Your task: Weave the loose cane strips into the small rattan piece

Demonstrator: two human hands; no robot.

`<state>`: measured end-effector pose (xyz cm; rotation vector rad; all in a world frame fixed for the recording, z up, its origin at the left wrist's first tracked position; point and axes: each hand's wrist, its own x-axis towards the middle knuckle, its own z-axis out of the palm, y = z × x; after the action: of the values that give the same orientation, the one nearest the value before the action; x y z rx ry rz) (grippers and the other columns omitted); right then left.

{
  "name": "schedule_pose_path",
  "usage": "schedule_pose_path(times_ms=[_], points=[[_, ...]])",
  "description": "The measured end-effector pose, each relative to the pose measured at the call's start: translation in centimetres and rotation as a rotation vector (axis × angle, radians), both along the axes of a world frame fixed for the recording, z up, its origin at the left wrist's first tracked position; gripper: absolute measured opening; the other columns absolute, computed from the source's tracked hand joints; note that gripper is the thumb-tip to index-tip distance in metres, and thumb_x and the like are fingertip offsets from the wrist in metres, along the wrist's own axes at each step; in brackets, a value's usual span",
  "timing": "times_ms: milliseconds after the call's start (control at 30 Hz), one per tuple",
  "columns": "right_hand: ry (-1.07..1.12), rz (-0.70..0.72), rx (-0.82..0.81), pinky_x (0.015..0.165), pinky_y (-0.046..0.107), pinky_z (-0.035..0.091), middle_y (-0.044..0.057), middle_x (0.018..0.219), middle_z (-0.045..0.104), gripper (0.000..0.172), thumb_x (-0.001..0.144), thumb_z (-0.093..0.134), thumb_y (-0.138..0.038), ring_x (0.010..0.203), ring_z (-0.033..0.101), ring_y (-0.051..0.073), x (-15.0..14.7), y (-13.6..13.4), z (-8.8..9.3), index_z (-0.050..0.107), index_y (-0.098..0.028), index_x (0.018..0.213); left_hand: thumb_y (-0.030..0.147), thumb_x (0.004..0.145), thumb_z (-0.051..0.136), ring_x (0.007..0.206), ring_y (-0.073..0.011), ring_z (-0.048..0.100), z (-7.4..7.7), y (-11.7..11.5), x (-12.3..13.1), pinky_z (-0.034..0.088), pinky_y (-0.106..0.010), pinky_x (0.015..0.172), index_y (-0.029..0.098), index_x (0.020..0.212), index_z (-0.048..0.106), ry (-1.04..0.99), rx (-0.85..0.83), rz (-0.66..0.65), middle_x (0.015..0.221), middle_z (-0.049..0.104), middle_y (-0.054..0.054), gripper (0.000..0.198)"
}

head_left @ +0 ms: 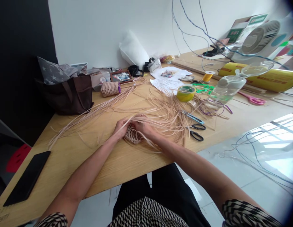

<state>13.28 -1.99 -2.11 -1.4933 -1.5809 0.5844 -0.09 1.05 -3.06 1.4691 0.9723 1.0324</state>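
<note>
A partly woven basket piece (133, 136) in pale rattan-like strips rests on the table near its front edge. My left hand (121, 126) grips its left side with bent fingers. On the far right side of the weave, my right hand (142, 125) is closed, its fingertips partly hidden among the strips. Long loose strips (165, 118) fan out from the piece to the right. Which single strip each hand pinches is too small to tell. A finished-looking woven tube (110, 89) with a purple edge lies farther back.
Right of the strips lie black-handled scissors (197, 135), a blue cutter (193, 117) and a yellow tape roll (185, 93). A clear plastic bottle (228, 88) and pink scissors (254, 99) are farther right. A black phone (28, 178) and dark brown bag (73, 96) are left.
</note>
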Motion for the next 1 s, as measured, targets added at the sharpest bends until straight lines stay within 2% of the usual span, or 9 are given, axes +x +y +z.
schedule_pose_path(times_ms=[133,333,467,567,800,1000], points=[[-0.099,-0.045,0.010,0.070,0.027,0.039,0.005,0.074,0.062,0.015,0.074,0.048,-0.011,0.068,0.048,0.015,-0.4,0.0,-0.6,0.060,-0.015,0.066,0.036,0.062,0.075,0.062,-0.0139,0.057,0.2,-0.2,0.0,0.045,-0.022,0.057,0.016,0.071,0.066,-0.061,-0.063,-0.039,0.064,0.064,0.001,0.024],[-0.132,-0.082,0.074,0.067,0.025,0.035,0.005,0.076,0.061,0.018,0.076,0.041,-0.011,0.069,0.046,0.014,-0.6,0.2,-0.9,0.059,-0.014,0.071,0.034,0.065,0.073,0.085,-0.0200,0.062,0.7,-0.4,-0.3,0.049,-0.029,0.078,0.016,0.085,0.069,-0.080,-0.045,-0.122,0.080,0.069,-0.003,0.027],[-0.079,-0.051,0.137,0.067,0.024,0.035,0.003,0.074,0.060,0.016,0.076,0.044,-0.013,0.069,0.046,0.013,-0.4,0.3,-0.9,0.057,-0.016,0.067,0.030,0.063,0.074,0.078,-0.0216,0.062,1.4,-0.9,0.0,0.050,-0.030,0.074,0.016,0.076,0.069,0.006,0.017,-0.114,0.073,0.069,-0.004,0.020],[-0.009,-0.024,0.183,0.065,0.023,0.036,0.002,0.071,0.059,0.018,0.077,0.043,-0.012,0.066,0.047,0.013,-0.3,0.4,-1.1,0.056,-0.016,0.066,0.032,0.065,0.073,0.077,-0.0225,0.062,1.8,-1.1,0.3,0.049,-0.029,0.071,0.015,0.077,0.070,0.020,0.061,-0.097,0.074,0.070,-0.005,0.021],[0.009,-0.015,0.164,0.071,0.023,0.042,0.004,0.080,0.064,0.020,0.079,0.042,-0.011,0.073,0.054,0.014,-0.3,0.6,-0.9,0.061,-0.015,0.072,0.030,0.073,0.067,0.084,-0.0219,0.062,0.2,-0.3,-0.1,0.046,-0.028,0.079,0.017,0.082,0.071,0.134,0.189,-0.040,0.080,0.070,-0.005,0.017],[-0.085,-0.050,0.078,0.079,0.027,0.042,0.008,0.086,0.067,0.021,0.082,0.045,-0.012,0.078,0.057,0.017,-0.4,0.8,-0.4,0.066,-0.014,0.079,0.025,0.069,0.066,0.082,-0.0211,0.061,-0.6,0.7,-0.2,0.046,-0.027,0.076,0.016,0.075,0.069,0.107,0.114,0.006,0.073,0.068,-0.002,0.011]])
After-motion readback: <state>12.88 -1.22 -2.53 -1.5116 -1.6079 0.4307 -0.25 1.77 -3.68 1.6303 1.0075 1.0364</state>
